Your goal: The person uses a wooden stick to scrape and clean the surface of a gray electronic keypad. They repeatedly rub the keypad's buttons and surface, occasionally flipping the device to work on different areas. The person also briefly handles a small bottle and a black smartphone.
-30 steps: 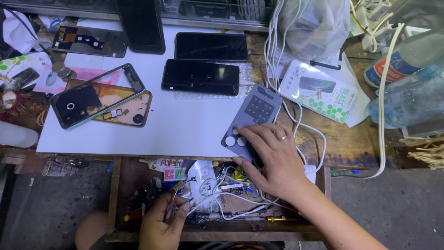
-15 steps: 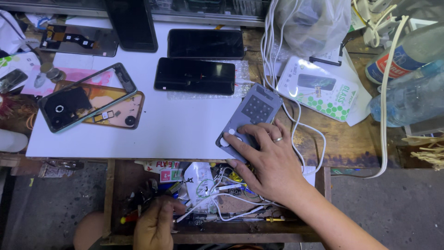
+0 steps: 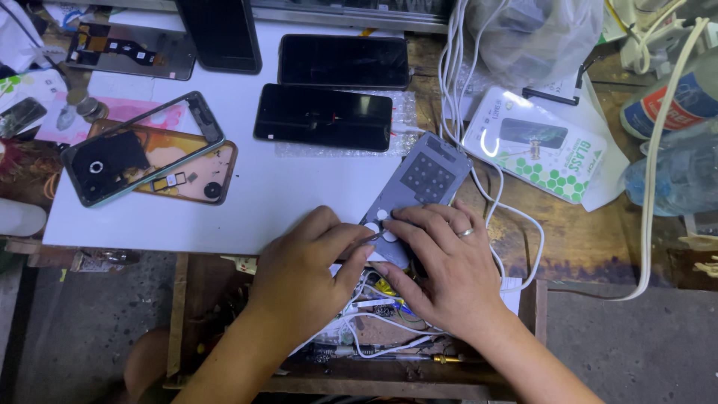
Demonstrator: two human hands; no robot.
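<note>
A flat grey device (image 3: 422, 183) with a dark square patch and white round buttons lies tilted at the front edge of the white table mat (image 3: 299, 202). My right hand (image 3: 441, 273), a ring on one finger, lies over the device's near end, fingers on top and thumb at its lower edge. My left hand (image 3: 307, 273) has come in from the left and touches the same end. Its fingers pinch a thin metal tool (image 3: 372, 238) whose tip points at the white buttons. The device's near corner is hidden under both hands.
An open wooden drawer (image 3: 179, 314) below the table edge holds white cables and small tools. Two dark phones (image 3: 323, 117) lie behind the device, opened phone frames (image 3: 149, 161) to the left. White cables (image 3: 490, 202), a packaged box (image 3: 538, 146) and plastic bottles (image 3: 673, 172) crowd the right.
My left hand has risen out of the drawer and now meets the grey device with a thin tool. My right hand stays on the device's near end.
</note>
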